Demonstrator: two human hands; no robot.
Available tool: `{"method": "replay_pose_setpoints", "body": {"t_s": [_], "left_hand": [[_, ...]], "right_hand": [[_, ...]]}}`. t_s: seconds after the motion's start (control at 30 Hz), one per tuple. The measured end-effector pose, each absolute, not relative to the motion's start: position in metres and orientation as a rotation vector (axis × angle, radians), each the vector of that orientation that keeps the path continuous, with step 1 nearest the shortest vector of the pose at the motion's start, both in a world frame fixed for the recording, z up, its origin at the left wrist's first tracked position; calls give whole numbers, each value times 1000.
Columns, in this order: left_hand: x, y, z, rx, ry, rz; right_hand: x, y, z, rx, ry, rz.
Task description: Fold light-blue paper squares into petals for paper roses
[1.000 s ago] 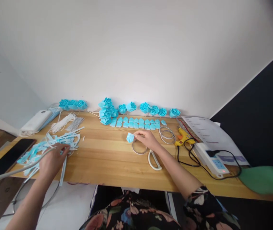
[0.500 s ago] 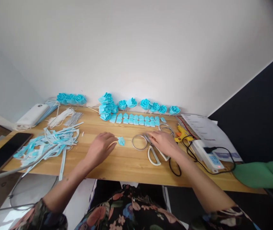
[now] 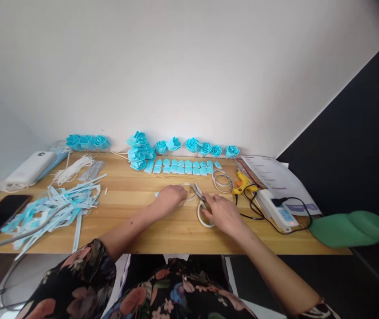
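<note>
My left hand (image 3: 169, 199) has its fingers closed at the left edge of a thin metal ring (image 3: 192, 191) on the wooden table. Beside it, my right hand (image 3: 223, 212) is closed around the middle of a pair of scissors with white handles (image 3: 204, 217). The metal blades point away from me, close to the ring, and the second handle loop is mostly hidden under this hand. Behind my left wrist, a small light-blue folded piece (image 3: 156, 194) shows only an edge.
Two rows of blue petals (image 3: 181, 166) lie in front of blue flowers (image 3: 193, 145) along the wall. Rings (image 3: 222, 180), a yellow glue gun (image 3: 242, 182) and a power strip (image 3: 277, 210) are to the right. Cut strips (image 3: 56, 208) and a phone (image 3: 1, 219) are left.
My left hand has moved right, from beside the small blue piece to the ring. My right hand has closed on the scissors. The whole view has shifted slightly.
</note>
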State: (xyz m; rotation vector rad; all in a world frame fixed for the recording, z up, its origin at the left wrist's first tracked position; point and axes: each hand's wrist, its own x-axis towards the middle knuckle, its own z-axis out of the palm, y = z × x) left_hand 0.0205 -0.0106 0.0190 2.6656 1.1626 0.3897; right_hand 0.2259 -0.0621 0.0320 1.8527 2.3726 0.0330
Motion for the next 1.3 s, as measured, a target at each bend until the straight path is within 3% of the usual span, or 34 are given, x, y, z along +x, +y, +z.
{"method": "replay_pose_setpoints", "body": {"t_s": [0.13,0.2,0.27,0.4,0.5,0.7,0.87,1.3], "left_hand": [[9,2,41,1876,1125,842],[3,6,49,1550,960,953],[0,7,53,1336,841,982],[3,5,54,1078,721,918],[10,0,56,986,639,860],[24,-10,63,970,565,766],[27,-14,64,1009,609,753],[34,-33,37,1073,346,798]], "right_hand": [[234,-59,31,1985,2408,-125],[242,-53,32,2156,2460,-360],[252,-45,33,2375,2493,-844],[259,-35,35,2404,2304,-2354],[247,-29,33,2169,2163,-2950],[224,-15,31,1970,2022,-3285],[212,-21,38,1797,2135,-3140],[194,-11,41,2247,2000,-3501]]}}
